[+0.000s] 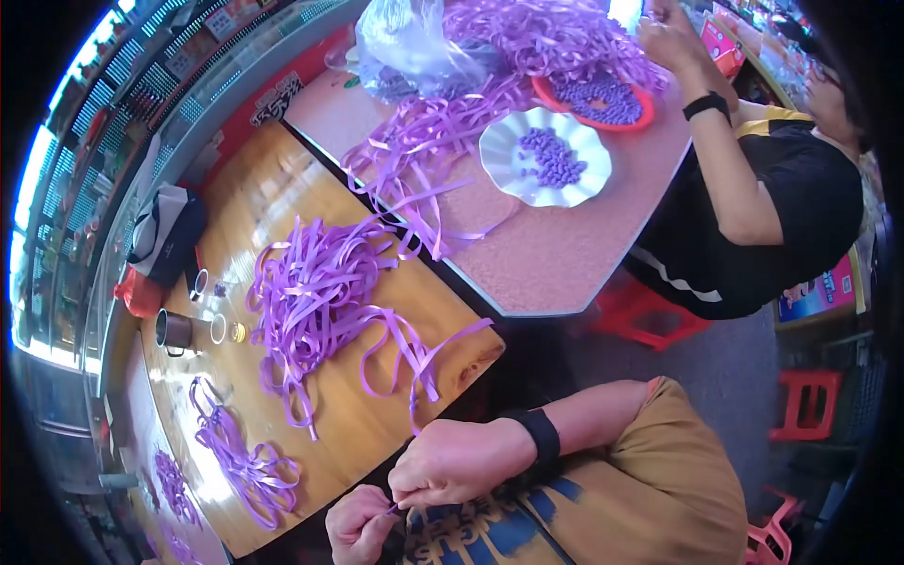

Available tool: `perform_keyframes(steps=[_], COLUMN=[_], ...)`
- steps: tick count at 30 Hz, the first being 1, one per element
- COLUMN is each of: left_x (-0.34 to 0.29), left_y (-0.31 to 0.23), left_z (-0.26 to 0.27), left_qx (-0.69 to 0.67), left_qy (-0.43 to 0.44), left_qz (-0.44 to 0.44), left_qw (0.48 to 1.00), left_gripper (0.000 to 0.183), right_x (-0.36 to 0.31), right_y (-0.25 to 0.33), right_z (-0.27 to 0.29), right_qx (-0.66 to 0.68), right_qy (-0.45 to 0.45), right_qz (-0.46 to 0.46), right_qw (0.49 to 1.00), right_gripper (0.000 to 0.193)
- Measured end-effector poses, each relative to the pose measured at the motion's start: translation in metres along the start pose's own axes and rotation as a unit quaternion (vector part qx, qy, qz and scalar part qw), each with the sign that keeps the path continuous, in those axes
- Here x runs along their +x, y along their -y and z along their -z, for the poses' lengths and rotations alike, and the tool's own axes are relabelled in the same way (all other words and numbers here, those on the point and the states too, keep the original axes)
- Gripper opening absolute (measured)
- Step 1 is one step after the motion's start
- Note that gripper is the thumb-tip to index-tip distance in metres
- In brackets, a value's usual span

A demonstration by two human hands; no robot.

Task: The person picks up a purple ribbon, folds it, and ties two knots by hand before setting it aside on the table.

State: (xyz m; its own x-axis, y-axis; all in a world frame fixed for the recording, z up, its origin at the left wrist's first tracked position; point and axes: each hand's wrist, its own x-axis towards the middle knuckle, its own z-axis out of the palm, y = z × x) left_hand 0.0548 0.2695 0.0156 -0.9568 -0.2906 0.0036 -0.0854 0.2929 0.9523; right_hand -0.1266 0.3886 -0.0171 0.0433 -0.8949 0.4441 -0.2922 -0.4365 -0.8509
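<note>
Low in front of my body, my left hand [360,527] and my right hand [461,463] are brought together, fingers closed in a pinch. A small purple piece [394,509] shows between the fingertips; whether it is a ribbon end or a bead is too small to tell. On the wooden table beyond my hands lies a tangled heap of purple ribbons [315,292], several loops trailing toward the table's near edge. A smaller bundle of purple ribbons [240,461] rests to the left.
A pink table [556,264] adjoins, bearing a white scalloped bowl [499,165] of purple beads, a red bowl [650,108] of more, ribbon heaps and a clear plastic bag [405,38]. A metal mug [173,330] stands at left. Far right sits a person [791,198] beside red stools [808,405].
</note>
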Motion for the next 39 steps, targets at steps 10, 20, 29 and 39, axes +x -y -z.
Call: perform_keyframes(steps=[10,20,29,39], left_x=[0.005,0.033,-0.019,-0.035], left_y=[0.011,0.030,0.041,0.024], left_z=[-0.021,-0.022,0.014,0.046], left_qx=[-0.347,-0.298,-0.235,-0.176], left_qy=[-0.026,0.248,0.018,-0.104], left_qz=[0.039,0.123,0.253,0.134], left_qw=[0.937,0.914,0.938,0.970], left_gripper=[0.084,0.022,0.013,0.012], right_x=[0.003,0.017,0.007,-0.020], right_y=[0.026,0.031,0.030,0.031], right_z=[-0.015,-0.020,0.030,0.077], right_qx=[0.071,0.268,0.404,0.411], right_qy=[0.000,-0.172,-0.335,-0.221], right_qz=[-0.113,-0.095,-0.107,-0.028], right_qw=[0.991,0.943,0.844,0.884], right_gripper=[0.010,0.009,0.017,0.020])
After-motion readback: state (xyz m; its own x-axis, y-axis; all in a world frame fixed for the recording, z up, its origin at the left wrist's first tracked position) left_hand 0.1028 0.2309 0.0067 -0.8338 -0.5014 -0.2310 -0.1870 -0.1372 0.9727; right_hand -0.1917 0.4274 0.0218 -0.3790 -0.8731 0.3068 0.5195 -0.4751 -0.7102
